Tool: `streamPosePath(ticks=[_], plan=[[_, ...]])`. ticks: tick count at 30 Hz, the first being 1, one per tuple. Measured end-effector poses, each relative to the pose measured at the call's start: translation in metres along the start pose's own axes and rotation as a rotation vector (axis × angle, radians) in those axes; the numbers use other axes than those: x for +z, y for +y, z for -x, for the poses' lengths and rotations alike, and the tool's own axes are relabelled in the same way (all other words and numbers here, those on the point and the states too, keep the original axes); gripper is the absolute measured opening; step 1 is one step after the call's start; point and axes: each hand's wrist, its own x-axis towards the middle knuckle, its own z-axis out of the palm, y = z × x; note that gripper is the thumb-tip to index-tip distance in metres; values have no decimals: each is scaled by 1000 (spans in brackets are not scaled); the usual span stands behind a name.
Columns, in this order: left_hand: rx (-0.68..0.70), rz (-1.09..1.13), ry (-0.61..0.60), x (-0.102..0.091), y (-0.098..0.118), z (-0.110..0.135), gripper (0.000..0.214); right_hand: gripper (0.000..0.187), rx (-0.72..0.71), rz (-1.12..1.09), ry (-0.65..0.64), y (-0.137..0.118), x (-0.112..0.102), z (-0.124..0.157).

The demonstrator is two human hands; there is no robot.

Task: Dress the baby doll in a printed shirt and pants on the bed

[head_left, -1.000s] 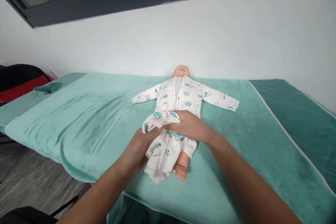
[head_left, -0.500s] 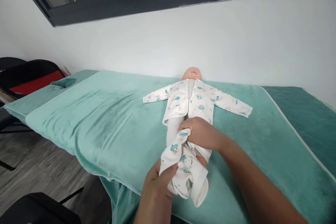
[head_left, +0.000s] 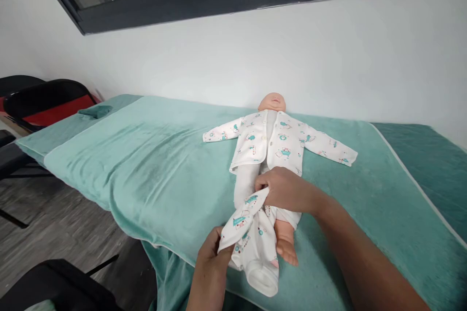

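Observation:
A baby doll [head_left: 272,103] lies on its back, head toward the wall, in an unfastened white printed jacket [head_left: 251,138] with its sleeves spread. Matching baby pants [head_left: 255,243] are bunched over the lower legs. My right hand [head_left: 288,189] pinches the upper edge of the pants between the doll's legs. Lower down, my left hand [head_left: 213,262] grips the pants' leg, thumb on top. One bare doll foot [head_left: 287,250] shows to the right of the cloth; the other foot is hidden under it.
A green velvety cover [head_left: 153,175] spreads over the table, which stands against the white wall [head_left: 226,58] below a dark-framed window. Black and red folding chairs [head_left: 54,107] stand at the left. Another black chair [head_left: 54,286] is at the near left.
The pants have shifted left off the right-hand leg, so that bare foot now shows. My left hand has moved slightly left, and the cloth between my hands is stretched straighter.

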Motion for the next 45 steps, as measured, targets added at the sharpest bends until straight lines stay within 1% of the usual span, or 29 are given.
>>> streamPosePath(ticks=[3, 6, 8, 10, 13, 17, 19, 21, 23, 26, 28, 30, 32, 34, 37, 39, 40, 42, 45], plan=[[52, -160, -37, -1, 13, 0, 29, 12, 16, -10, 11, 0, 0, 0], [103, -199, -98, 0, 25, -1, 26, 13, 20, -30, 30, 0, -1, 1], [166, -211, -135, -1, 32, -7, 26, 12, 8, -60, 36, 0, -2, 2], [229, -221, -136, -3, 37, -18, 26, 13, -7, -99, 32, 0, -3, 3], [332, -248, -131, -7, 40, -42, 24, 15, -13, -129, 30, 0, -4, 5], [496, -293, -184, -12, 39, -74, 21, 13, 2, -86, 7, -1, -4, 4], [520, -326, -218, -13, 40, -84, 20, 8, 1, -60, 1, -2, -3, 3], [513, -366, -240, -13, 42, -89, 21, 7, -13, -32, 4, -2, -1, 1], [478, -403, -249, -14, 44, -86, 22, 6, -22, -30, 27, -1, 0, 0], [366, -387, -296, -18, 46, -70, 21, 6, -8, -101, 60, 2, 1, -1], [265, -330, -371, -22, 48, -55, 20, 8, -16, -168, 60, 5, 0, 0], [185, -259, -480, -25, 50, -41, 32, 9, -33, -225, 48, 7, -1, 1], [154, -203, -553, -25, 51, -33, 49, 9, -45, -273, 31, 9, -3, 2], [167, -179, -532, -22, 49, -35, 54, 9, -57, -306, 9, 11, -4, 3], [189, -214, -421, -18, 44, -50, 44, 16, -81, -308, -34, 13, -5, 4], [203, -251, -390, -17, 40, -64, 40, 21, -86, -286, -50, 13, -5, 5], [227, -274, -379, -17, 39, -71, 38, 21, -85, -271, -51, 12, -5, 5], [318, -325, -358, -18, 39, -82, 33, 17, -83, -232, -42, 10, -5, 5], [460, -379, -297, -18, 42, -92, 23, 11, -60, -162, -30, 5, -4, 4]])
